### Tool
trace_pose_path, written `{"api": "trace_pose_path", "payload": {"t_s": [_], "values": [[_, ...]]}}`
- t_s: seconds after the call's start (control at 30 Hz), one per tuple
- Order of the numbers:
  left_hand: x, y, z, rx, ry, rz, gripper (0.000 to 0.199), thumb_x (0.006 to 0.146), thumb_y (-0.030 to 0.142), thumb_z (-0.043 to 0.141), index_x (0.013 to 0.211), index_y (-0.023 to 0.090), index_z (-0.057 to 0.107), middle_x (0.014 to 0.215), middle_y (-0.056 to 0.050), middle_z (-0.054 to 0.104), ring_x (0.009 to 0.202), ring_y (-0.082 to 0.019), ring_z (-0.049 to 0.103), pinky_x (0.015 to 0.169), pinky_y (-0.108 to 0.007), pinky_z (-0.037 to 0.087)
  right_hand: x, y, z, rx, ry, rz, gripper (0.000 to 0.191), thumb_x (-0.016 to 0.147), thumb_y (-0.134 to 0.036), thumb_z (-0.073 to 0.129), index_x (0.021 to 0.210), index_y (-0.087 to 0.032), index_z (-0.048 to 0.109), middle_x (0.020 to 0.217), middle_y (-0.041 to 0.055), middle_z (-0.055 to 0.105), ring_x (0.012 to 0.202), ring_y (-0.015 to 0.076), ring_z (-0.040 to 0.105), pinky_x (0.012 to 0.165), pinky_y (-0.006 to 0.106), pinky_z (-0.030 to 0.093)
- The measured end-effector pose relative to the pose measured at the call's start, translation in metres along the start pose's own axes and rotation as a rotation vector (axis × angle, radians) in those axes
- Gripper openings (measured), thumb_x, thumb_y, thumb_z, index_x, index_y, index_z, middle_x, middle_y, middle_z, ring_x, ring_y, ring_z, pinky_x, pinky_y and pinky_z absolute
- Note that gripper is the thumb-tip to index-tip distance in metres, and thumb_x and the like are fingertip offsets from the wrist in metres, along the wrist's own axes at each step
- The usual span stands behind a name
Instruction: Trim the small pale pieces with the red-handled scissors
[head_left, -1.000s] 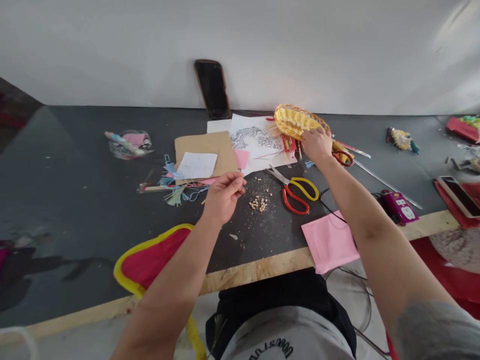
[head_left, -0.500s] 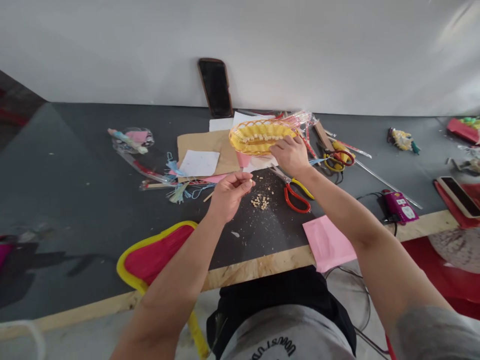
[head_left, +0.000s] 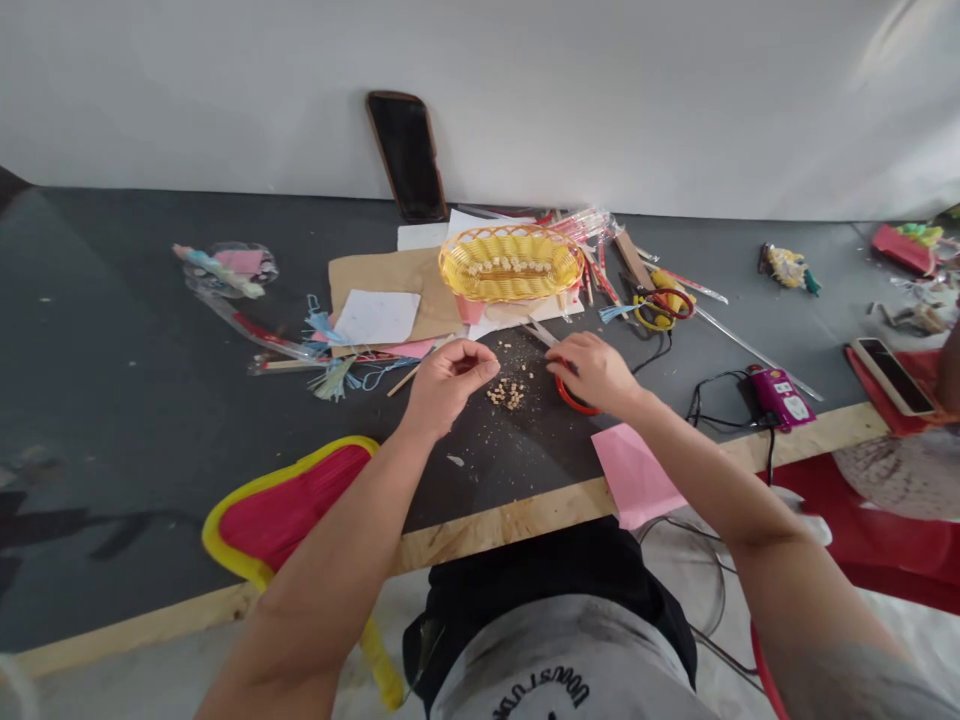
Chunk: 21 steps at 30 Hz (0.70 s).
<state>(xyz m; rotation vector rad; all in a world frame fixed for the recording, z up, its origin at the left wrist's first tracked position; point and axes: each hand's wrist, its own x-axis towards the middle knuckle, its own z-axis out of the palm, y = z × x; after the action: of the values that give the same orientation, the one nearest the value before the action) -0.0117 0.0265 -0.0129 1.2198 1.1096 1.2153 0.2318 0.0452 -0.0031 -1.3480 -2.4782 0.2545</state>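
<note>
In the head view my left hand (head_left: 454,380) is closed in a pinch, thumb against forefinger, over the near side of the work area. Whatever sits between those fingertips is too small to make out. A small heap of pale cut bits (head_left: 506,394) lies on the dark table just right of it. My right hand (head_left: 594,372) has its fingers curled over the handles of a pair of scissors (head_left: 541,332). The blades point away to the left, and a red handle loop shows below the fingers. Beyond both hands stands a yellow woven basket (head_left: 517,285) with a row of pale bits inside.
A phone (head_left: 409,158) leans on the white wall. White paper (head_left: 378,317), brown card (head_left: 352,275) and tassels (head_left: 334,378) lie left of the basket. Other scissors (head_left: 666,304), a purple power socket (head_left: 781,398) and pink paper (head_left: 637,475) are to the right.
My right hand has left the basket and come down toward me onto the scissors handles. My left hand keeps its pinch near the heap. The view has shifted slightly.
</note>
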Motion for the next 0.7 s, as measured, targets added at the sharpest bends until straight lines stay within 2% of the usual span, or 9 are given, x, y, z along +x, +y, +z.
{"api": "trace_pose_path", "payload": {"t_s": [0.07,0.13,0.27,0.37,0.47,0.6,0.7], "values": [[0.0,-0.001,0.001,-0.006,0.004,-0.003,0.019,0.069,0.03,0.083,0.075,0.016,0.071,0.073,-0.001,0.067,0.068,-0.011,0.056,0.064,-0.024,0.043,-0.004,-0.012,0.008,-0.053,-0.039,0.032,0.023,0.099,-0.038,0.058,0.103,-0.021,0.074,0.101,0.0085,0.074,0.096,0.0237,0.061,0.087,0.037,0.045],[-0.001,-0.001,0.002,-0.054,0.0,-0.029,0.019,0.069,0.028,0.083,0.075,0.016,0.07,0.075,-0.001,0.069,0.065,-0.009,0.055,0.062,-0.023,0.043,-0.002,-0.024,0.013,-0.113,-0.061,0.069,0.025,0.1,-0.04,0.056,0.101,-0.022,0.074,0.102,0.0087,0.074,0.098,0.0245,0.06,0.085,0.037,0.042],[-0.002,0.006,0.005,-0.285,-0.024,-0.201,0.023,0.063,0.026,0.082,0.072,0.017,0.063,0.075,-0.002,0.071,0.055,-0.008,0.052,0.047,-0.02,0.038,0.009,-0.034,0.016,-0.145,-0.107,0.085,0.018,0.098,-0.029,0.058,0.095,-0.021,0.074,0.1,0.0094,0.074,0.098,0.0251,0.06,0.082,0.037,0.038],[-0.003,0.014,0.005,-0.369,-0.045,-0.333,0.024,0.057,0.019,0.079,0.067,0.017,0.058,0.068,-0.001,0.068,0.052,-0.007,0.051,0.041,-0.017,0.032,0.011,-0.032,0.016,-0.131,-0.093,0.089,0.018,0.096,-0.026,0.057,0.092,-0.019,0.073,0.097,0.0097,0.074,0.096,0.0251,0.061,0.081,0.037,0.039],[-0.003,0.018,0.006,-0.373,-0.12,-0.448,0.021,0.055,0.015,0.079,0.07,0.015,0.064,0.065,-0.001,0.065,0.05,-0.006,0.049,0.039,-0.015,0.027,0.009,-0.033,0.016,-0.035,-0.011,0.078,0.015,0.096,-0.025,0.057,0.092,-0.02,0.071,0.094,0.0068,0.074,0.094,0.0224,0.062,0.084,0.035,0.042],[-0.005,0.015,0.007,-0.37,-0.205,-0.549,0.026,0.06,0.021,0.087,0.08,0.012,0.074,0.07,-0.004,0.066,0.054,-0.005,0.05,0.04,-0.015,0.028,0.008,-0.042,0.016,0.249,0.211,-0.006,0.012,0.096,-0.026,0.06,0.087,-0.021,0.067,0.088,0.0037,0.072,0.09,0.0189,0.064,0.085,0.031,0.046],[-0.005,0.011,0.007,-0.405,-0.23,-0.544,0.031,0.06,0.03,0.093,0.08,0.013,0.076,0.069,-0.003,0.064,0.054,-0.005,0.048,0.041,-0.015,0.029,0.01,-0.049,0.015,0.3,0.235,-0.044,0.015,0.098,-0.027,0.058,0.086,-0.022,0.066,0.087,0.0036,0.072,0.087,0.0187,0.064,0.085,0.033,0.047]]}}
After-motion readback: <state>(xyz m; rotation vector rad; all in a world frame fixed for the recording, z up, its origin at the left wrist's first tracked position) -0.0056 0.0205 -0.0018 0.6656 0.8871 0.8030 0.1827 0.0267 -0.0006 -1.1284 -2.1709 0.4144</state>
